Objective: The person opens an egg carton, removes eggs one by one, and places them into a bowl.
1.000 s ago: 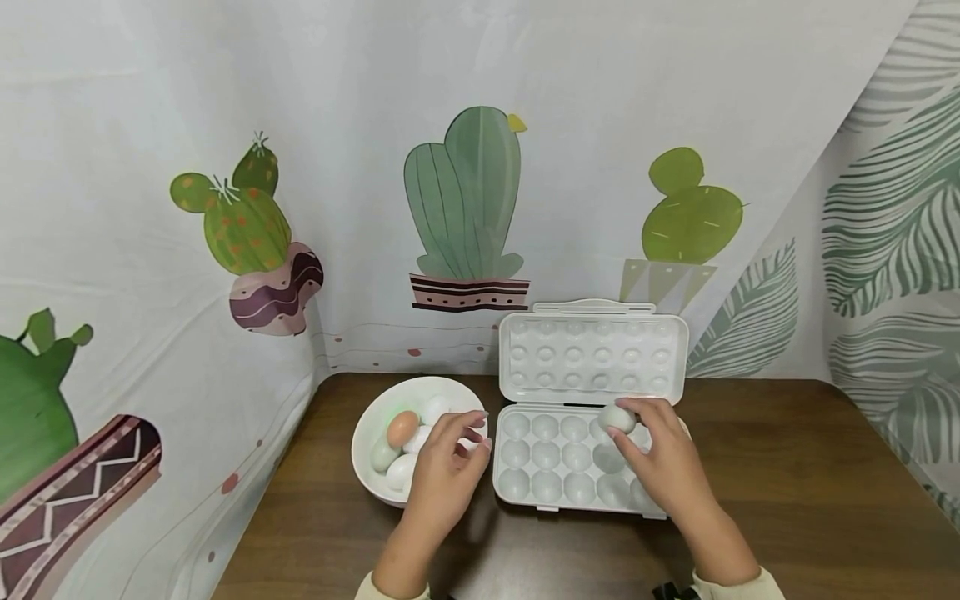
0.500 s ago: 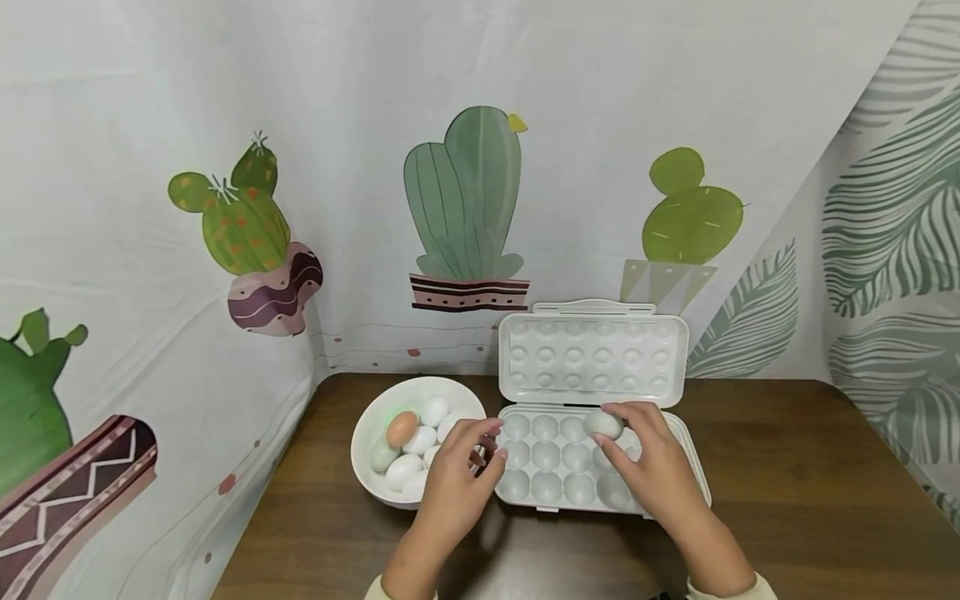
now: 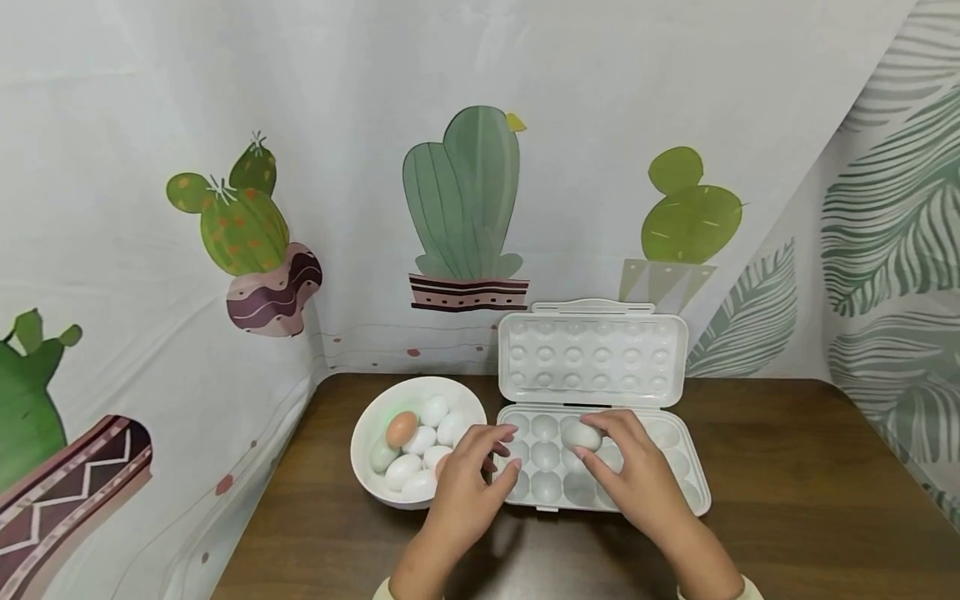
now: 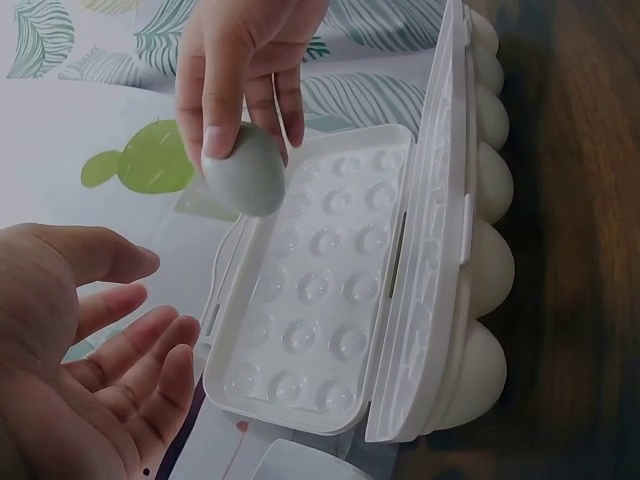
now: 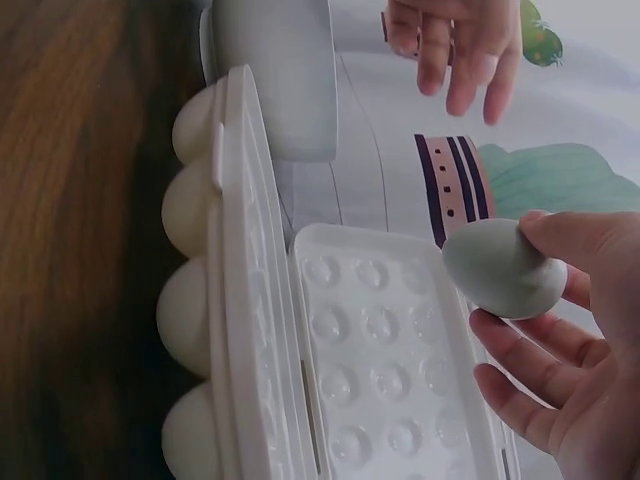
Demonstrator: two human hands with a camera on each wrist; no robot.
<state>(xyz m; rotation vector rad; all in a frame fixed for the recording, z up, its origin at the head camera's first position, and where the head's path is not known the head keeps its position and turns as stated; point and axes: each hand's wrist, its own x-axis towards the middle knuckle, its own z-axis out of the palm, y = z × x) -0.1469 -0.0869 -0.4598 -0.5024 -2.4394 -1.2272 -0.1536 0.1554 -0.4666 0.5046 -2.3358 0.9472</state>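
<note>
My right hand (image 3: 626, 471) pinches a pale green egg (image 3: 582, 436) by its fingertips above the middle cups of the open white egg carton (image 3: 690, 479). The same egg (image 4: 246, 170) shows in the left wrist view and, as the egg (image 5: 503, 270), in the right wrist view, held clear of the cups. My left hand (image 3: 472, 483) hovers with relaxed, spread fingers over the carton's left edge, holding nothing. The left hand (image 4: 90, 370) shows an empty palm. A white bowl (image 3: 367, 425) left of the carton holds several white eggs and one brown egg (image 3: 402, 428).
The carton's lid (image 3: 592, 354) stands open against the cactus-print curtain (image 3: 465, 200) at the back. The brown wooden table (image 3: 787, 500) has bare room right of the carton and in front of the bowl. Curtain fabric hangs along the left edge.
My right hand has carried the green egg leftward from the carton's right side toward its middle. My left hand has moved from over the bowl to the carton's left edge.
</note>
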